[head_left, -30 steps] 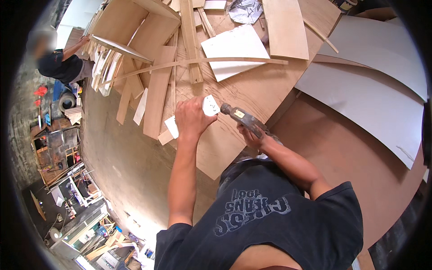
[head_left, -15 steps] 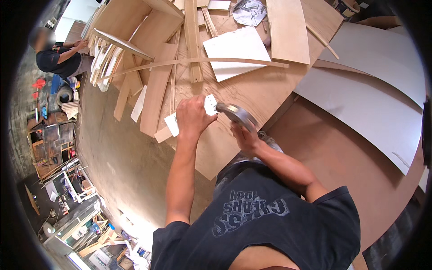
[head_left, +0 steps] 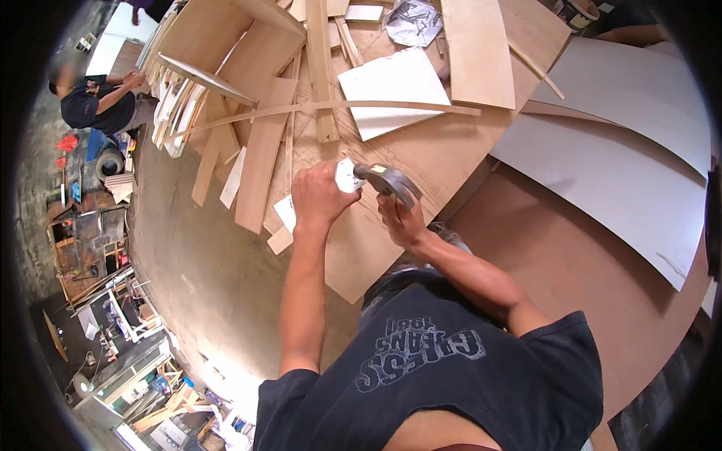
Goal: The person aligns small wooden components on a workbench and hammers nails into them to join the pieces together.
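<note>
My right hand [head_left: 403,219] grips a claw hammer [head_left: 386,179] by its handle. The hammer's striking face is at the end of a narrow white-faced board [head_left: 347,177], touching it or very close. My left hand [head_left: 316,194] is wrapped round that board and steadies it over the plywood worktop [head_left: 444,158]. A second white patch [head_left: 286,212] shows on the other side of the left hand; whether it belongs to the same board I cannot tell. Any nail at the hammer's face is too small to make out.
A thin wooden strip [head_left: 361,101] lies across the worktop over planks and a white square panel [head_left: 391,90]. A plastic bag of nails [head_left: 414,22] sits at the back. Large white sheets [head_left: 602,165] lean at the right. Another person [head_left: 98,101] stands at the far left.
The hammer head has shifted slightly left and up, onto the end of the white-faced board. My left hand stays in nearly the same place.
</note>
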`<state>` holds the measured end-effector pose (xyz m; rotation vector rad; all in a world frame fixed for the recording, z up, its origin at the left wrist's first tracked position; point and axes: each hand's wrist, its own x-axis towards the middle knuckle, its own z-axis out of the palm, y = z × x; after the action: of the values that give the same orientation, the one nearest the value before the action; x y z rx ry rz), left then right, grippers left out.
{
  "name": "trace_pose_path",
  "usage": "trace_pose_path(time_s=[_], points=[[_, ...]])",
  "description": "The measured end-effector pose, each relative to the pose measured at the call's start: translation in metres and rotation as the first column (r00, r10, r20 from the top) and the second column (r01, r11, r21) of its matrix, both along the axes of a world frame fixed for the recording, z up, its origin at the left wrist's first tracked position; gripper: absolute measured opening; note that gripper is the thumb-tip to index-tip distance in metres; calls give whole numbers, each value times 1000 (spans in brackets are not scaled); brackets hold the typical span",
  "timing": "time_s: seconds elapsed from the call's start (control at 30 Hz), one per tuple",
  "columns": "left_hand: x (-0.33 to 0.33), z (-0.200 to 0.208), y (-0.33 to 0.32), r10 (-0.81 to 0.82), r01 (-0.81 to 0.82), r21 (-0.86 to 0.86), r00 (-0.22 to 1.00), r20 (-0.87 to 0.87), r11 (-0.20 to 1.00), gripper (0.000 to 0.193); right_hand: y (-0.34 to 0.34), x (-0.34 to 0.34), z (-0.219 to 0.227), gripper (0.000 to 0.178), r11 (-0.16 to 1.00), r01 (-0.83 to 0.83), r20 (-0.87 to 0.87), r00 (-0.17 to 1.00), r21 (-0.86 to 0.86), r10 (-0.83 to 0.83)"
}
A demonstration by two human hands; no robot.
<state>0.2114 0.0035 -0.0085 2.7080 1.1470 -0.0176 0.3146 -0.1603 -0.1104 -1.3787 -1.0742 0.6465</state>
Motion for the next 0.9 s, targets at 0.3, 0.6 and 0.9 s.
trace_pose_path(time_s=[0.3, 0.6, 0.9], points=[[5, 1, -11, 4, -3, 19, 998, -62, 1000, 49, -46, 3, -30, 23, 979, -116, -560, 828, -169, 1], [1, -1, -13, 39, -39, -1, 999, -30, 999, 50, -43, 4, -39, 15, 984, -43, -181, 984, -173, 11], [-5, 6, -9, 45, -48, -64, 998, -46, 997, 43, -10, 10, -39, 13, 987, 20, 198, 979, 160, -52]])
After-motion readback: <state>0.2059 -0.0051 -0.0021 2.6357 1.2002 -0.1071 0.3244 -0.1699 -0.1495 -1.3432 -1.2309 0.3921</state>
